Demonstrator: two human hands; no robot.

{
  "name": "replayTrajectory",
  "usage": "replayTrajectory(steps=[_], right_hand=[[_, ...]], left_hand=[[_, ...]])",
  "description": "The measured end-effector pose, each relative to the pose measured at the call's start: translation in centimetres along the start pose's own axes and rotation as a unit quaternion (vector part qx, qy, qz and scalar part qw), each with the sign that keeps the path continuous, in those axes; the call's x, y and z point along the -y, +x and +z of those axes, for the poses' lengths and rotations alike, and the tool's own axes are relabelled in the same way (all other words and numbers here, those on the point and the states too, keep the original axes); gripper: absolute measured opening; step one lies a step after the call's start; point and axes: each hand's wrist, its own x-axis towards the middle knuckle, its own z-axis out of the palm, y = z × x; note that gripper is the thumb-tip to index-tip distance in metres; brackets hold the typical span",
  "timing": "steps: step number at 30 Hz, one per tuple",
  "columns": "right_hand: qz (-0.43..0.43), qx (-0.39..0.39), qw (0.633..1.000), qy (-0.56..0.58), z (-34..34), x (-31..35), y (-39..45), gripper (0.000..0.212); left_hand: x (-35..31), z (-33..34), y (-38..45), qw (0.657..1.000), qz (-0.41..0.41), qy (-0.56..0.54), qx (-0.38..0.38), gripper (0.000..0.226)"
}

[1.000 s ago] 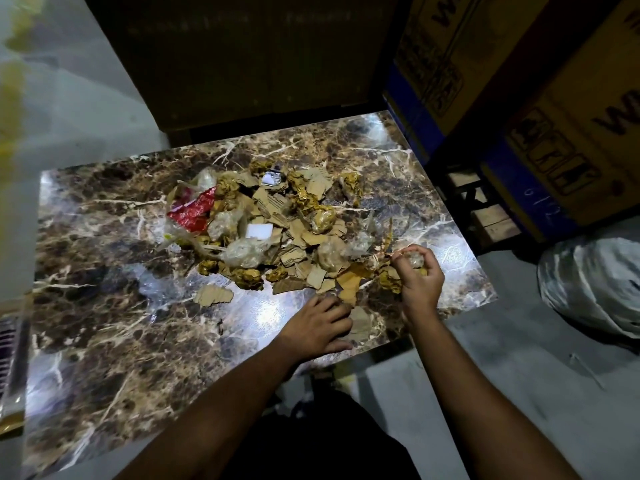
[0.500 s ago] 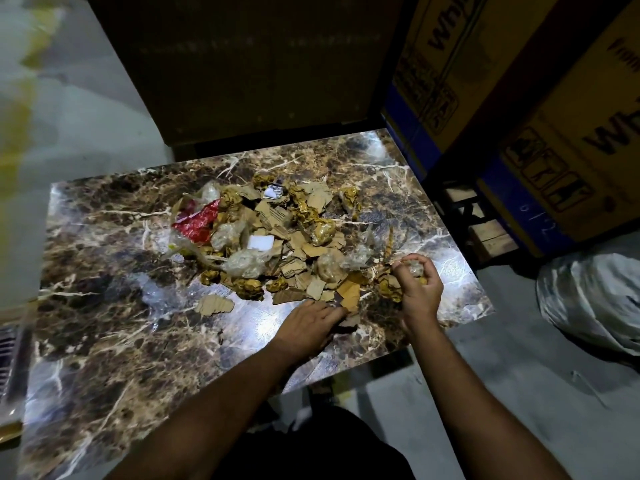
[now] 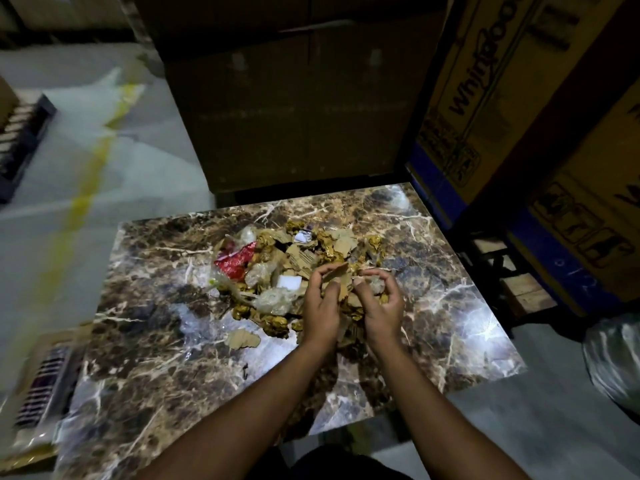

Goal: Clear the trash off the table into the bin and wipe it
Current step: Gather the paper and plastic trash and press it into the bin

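Note:
A heap of trash (image 3: 277, 271) lies in the middle of the brown marble table (image 3: 149, 358): torn cardboard scraps, gold foil balls, clear plastic wads, a red wrapper (image 3: 235, 263) and a white block (image 3: 288, 283). Both hands are raised over the heap's right side with a bundle of scraps between them. My left hand (image 3: 320, 306) curls round cardboard pieces. My right hand (image 3: 381, 306) cups gold foil and a clear plastic wad. One cardboard scrap (image 3: 242, 338) lies alone near the heap's front.
Tall cardboard boxes (image 3: 294, 116) stand behind the table, and printed appliance boxes (image 3: 502, 98) on its right. A plastic bag (image 3: 613, 362) sits on the floor at the right. A flat package (image 3: 41, 386) lies off the left edge.
Both hands have lifted off the table's near edge and come together over the heap, scooping up cardboard and foil. The camera has tilted up, showing more of the boxes.

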Motion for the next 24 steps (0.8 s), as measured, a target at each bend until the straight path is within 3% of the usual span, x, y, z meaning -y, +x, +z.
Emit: replayTrajectory(steps=[5, 10, 14, 17, 24], right_hand=[[-0.024, 0.072, 0.997, 0.027, 2.6, 1.9, 0.2, 0.008], [-0.025, 0.087, 0.992, 0.085, 4.8, 2.7, 0.3, 0.036], [-0.011, 0.109, 0.99, 0.091, 6.2, 3.4, -0.1, 0.028], [0.031, 0.167, 0.981, 0.096, 7.6, 3.3, -0.6, 0.04], [0.013, 0.334, 0.936, 0.111, 12.3, 3.0, -5.1, 0.016]], left_hand=[[-2.7, 0.0, 1.8, 0.997, 0.041, -0.054, -0.047, 0.018], [-4.1, -0.5, 2.3, 0.987, 0.077, -0.111, -0.092, 0.031], [-4.3, -1.0, 1.9, 0.976, 0.092, -0.118, -0.156, 0.019], [-4.4, -2.1, 1.5, 0.952, 0.104, -0.136, -0.253, 0.025], [-5.3, -7.2, -1.3, 0.881, 0.112, -0.17, -0.426, 0.013]])
